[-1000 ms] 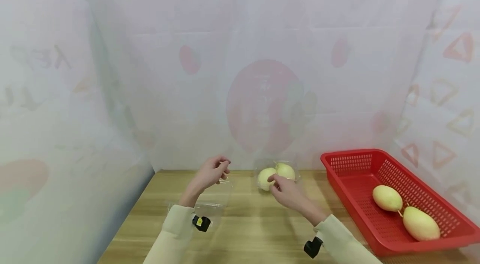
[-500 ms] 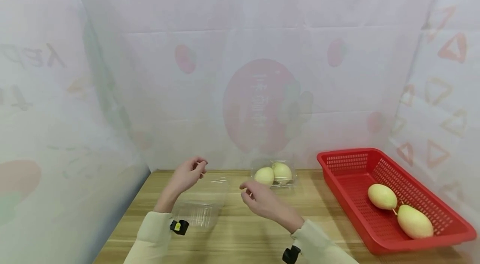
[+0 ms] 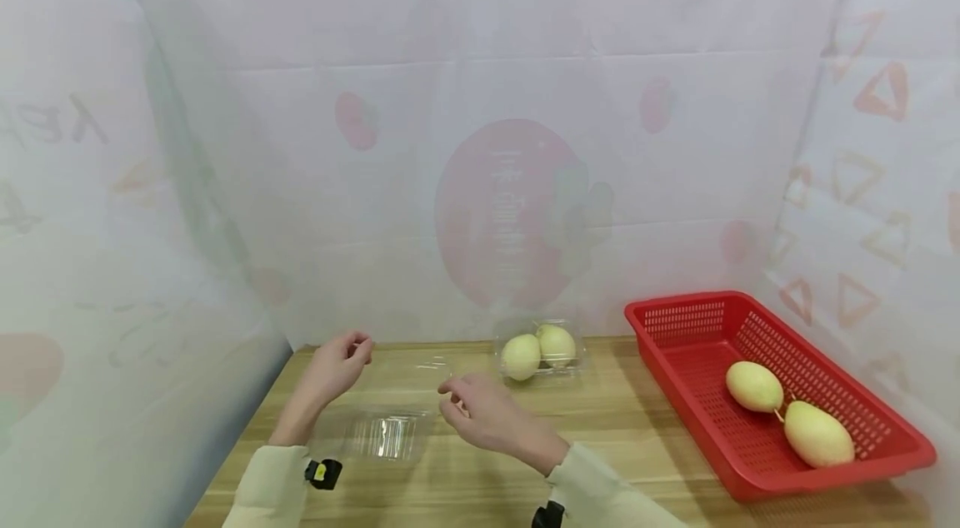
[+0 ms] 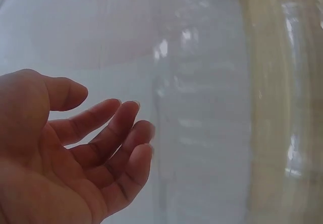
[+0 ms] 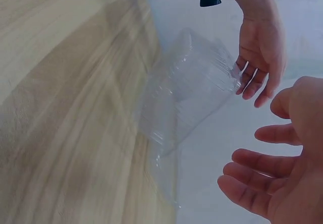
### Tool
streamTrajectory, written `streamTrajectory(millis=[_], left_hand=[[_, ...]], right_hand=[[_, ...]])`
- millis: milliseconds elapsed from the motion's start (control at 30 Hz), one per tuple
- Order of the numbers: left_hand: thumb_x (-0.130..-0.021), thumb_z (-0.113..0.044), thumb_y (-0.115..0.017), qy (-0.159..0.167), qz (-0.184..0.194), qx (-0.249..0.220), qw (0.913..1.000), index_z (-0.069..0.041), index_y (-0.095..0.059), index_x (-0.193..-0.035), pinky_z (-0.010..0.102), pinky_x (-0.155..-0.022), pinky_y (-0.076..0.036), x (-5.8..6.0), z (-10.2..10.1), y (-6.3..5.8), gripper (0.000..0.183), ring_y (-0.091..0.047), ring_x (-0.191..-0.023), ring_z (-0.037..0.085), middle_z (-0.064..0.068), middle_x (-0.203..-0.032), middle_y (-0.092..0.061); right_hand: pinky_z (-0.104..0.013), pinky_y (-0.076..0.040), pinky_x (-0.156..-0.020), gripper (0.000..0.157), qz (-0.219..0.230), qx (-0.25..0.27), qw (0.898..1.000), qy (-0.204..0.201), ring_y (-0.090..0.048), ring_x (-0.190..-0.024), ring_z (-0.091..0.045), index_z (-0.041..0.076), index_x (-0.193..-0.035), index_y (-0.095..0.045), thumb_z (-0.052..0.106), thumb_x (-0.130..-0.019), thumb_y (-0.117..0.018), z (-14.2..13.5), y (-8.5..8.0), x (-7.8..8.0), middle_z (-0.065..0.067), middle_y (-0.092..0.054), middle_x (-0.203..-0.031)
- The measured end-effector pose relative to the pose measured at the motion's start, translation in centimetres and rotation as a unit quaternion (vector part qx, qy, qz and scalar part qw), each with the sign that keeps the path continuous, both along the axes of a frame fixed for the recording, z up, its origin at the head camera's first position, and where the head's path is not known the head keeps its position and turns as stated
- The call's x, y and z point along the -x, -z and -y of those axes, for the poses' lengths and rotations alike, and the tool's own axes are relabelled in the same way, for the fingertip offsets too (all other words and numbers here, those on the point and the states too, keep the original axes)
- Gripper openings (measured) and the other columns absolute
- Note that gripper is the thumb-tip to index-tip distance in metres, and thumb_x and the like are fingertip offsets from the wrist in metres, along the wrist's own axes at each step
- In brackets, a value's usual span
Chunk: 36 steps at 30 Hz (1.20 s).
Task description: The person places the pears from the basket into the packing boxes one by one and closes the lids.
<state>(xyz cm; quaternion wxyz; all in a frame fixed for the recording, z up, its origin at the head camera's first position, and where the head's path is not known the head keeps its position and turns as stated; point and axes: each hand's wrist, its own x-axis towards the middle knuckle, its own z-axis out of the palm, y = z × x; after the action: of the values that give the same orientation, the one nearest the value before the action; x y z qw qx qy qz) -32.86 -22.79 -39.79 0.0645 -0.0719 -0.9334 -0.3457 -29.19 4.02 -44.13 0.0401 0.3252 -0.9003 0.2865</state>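
The left hand (image 3: 333, 368) and right hand (image 3: 486, 414) hang relaxed, empty; the clear box (image 3: 386, 435) between them likely wants light, two-sided support.

A wood-grain tabletop (image 3: 465, 499) carries an open clear plastic clamshell (image 3: 375, 432) at left; a second clear plastic clamshell (image 3: 553, 372) sits near the back edge; a red perforated plastic basket (image 3: 832, 478) stands at right.

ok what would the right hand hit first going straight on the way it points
Likely the open clear container; depth is unclear, so the right hand might pass over it toward the left hand.
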Motion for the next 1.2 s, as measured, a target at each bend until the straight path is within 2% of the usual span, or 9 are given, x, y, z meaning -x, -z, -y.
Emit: streamTrajectory(millis=[233,367,567,667,767,867,1000,1100,1200], left_hand=[[-0.104,-0.026,-0.045,-0.013,0.001,0.044,0.9989,-0.002,-0.061,-0.123,0.040,-0.075,-0.051,-0.2,2.3,1.3,0.035,-0.063,-0.093,0.024,0.016,-0.112,-0.067],[-0.104,-0.028,-0.043,-0.010,0.006,0.057,0.9983,0.002,-0.059,-0.124,0.043,-0.078,-0.051,0.1,3.4,2.0,0.040,-0.063,-0.094,0.026,0.018,-0.112,-0.066],[-0.103,-0.022,-0.044,0.006,0.045,0.066,0.9968,0.008,-0.055,-0.128,0.045,-0.081,-0.051,0.1,4.5,3.2,0.041,-0.061,-0.094,0.028,0.021,-0.113,-0.064],[-0.103,-0.021,-0.042,0.015,0.069,0.068,0.9952,0.009,-0.052,-0.128,0.049,-0.085,-0.050,0.1,4.8,3.5,0.041,-0.061,-0.101,0.035,0.025,-0.117,-0.062],[-0.104,-0.023,-0.042,0.023,0.085,0.061,0.9943,0.010,-0.051,-0.129,0.054,-0.091,-0.049,0.0,5.0,3.8,0.042,-0.057,-0.115,0.043,0.029,-0.125,-0.058],[-0.104,-0.024,-0.041,0.023,0.102,0.046,0.9934,0.009,-0.050,-0.130,0.049,-0.087,-0.051,-0.2,5.2,4.0,0.043,-0.058,-0.113,0.041,0.030,-0.127,-0.057],[-0.104,-0.027,-0.042,0.009,0.147,-0.006,0.9890,0.005,-0.048,-0.134,0.041,-0.065,-0.050,-0.6,5.5,4.4,0.044,-0.057,-0.087,0.027,0.024,-0.124,-0.055],[-0.104,-0.030,-0.042,-0.003,0.174,-0.040,0.9838,0.002,-0.047,-0.135,0.038,-0.056,-0.047,-0.9,5.6,4.6,0.044,-0.052,-0.078,0.022,0.019,-0.119,-0.052],[-0.104,-0.031,-0.043,-0.006,0.178,-0.043,0.9831,0.001,-0.046,-0.135,0.037,-0.055,-0.048,-1.1,5.7,4.7,0.045,-0.056,-0.084,0.023,0.020,-0.117,-0.054]], right_hand=[[-0.028,-0.053,-0.084,0.045,0.005,-0.014,1.000,0.017,-0.063,-0.106,-0.013,0.017,-0.135,-0.056,0.044,-0.105,-0.035,0.8,1.1,-0.4,-0.005,-0.063,-0.125],[-0.032,-0.053,-0.088,0.052,0.017,-0.007,0.999,0.034,-0.061,-0.110,-0.014,0.020,-0.138,-0.054,0.051,-0.105,-0.028,1.2,1.6,-0.4,-0.003,-0.061,-0.129],[-0.036,-0.052,-0.093,0.052,0.014,-0.032,0.998,0.044,-0.061,-0.112,-0.016,0.025,-0.144,-0.048,0.052,-0.105,-0.027,1.4,2.4,-0.8,-0.003,-0.062,-0.129],[-0.033,-0.052,-0.089,0.048,0.011,-0.031,0.999,0.037,-0.063,-0.109,-0.013,0.025,-0.144,-0.047,0.048,-0.105,-0.031,1.5,2.7,-0.8,-0.001,-0.066,-0.124],[-0.030,-0.052,-0.087,0.047,0.014,-0.025,0.999,0.027,-0.062,-0.107,-0.011,0.025,-0.144,-0.048,0.047,-0.106,-0.031,1.6,2.9,-0.8,0.002,-0.067,-0.121],[-0.031,-0.052,-0.091,0.048,0.008,-0.026,0.999,0.019,-0.062,-0.112,-0.012,0.023,-0.141,-0.052,0.046,-0.106,-0.028,1.8,3.1,-0.7,0.003,-0.066,-0.123],[-0.032,-0.050,-0.097,0.047,-0.007,-0.024,1.000,0.010,-0.061,-0.118,-0.014,0.019,-0.133,-0.059,0.043,-0.107,-0.027,2.1,3.4,-0.5,0.003,-0.066,-0.126],[-0.026,-0.052,-0.082,0.041,-0.016,-0.015,1.000,-0.006,-0.064,-0.094,-0.007,0.019,-0.112,-0.065,0.039,-0.108,-0.028,2.3,3.6,-0.3,0.007,-0.069,-0.100],[-0.020,-0.042,-0.061,0.035,-0.026,-0.007,0.999,-0.022,-0.049,-0.066,-0.001,0.021,-0.089,-0.056,0.036,-0.108,-0.030,2.4,3.8,-0.2,0.010,-0.051,-0.072]])
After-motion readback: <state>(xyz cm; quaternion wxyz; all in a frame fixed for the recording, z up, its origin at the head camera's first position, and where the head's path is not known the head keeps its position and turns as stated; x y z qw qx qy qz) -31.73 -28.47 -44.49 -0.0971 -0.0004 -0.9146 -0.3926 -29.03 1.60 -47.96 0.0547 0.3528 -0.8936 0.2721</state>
